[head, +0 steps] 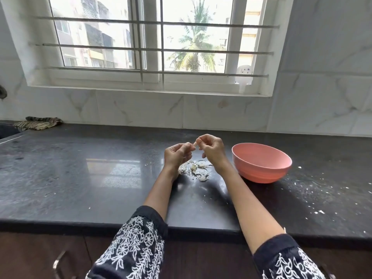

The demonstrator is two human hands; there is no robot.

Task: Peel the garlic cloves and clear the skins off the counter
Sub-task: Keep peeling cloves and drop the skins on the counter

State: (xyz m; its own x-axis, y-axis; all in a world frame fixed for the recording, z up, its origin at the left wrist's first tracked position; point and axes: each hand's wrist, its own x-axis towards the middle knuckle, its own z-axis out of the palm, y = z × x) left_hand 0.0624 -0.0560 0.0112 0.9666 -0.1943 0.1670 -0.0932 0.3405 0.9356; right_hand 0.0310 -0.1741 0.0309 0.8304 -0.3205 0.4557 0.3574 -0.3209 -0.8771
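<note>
Pink bowl point(261, 163), black counter point(80, 178), pale skins point(194, 170), black sleeves point(136, 244) embroidered with white flowers.

I'm looking at a barred window point(153, 45) pouring daylight over white marbled wall tiles point(322, 87), a glossy black counter point(80, 168), dark cabinets point(40, 254) below.
</note>
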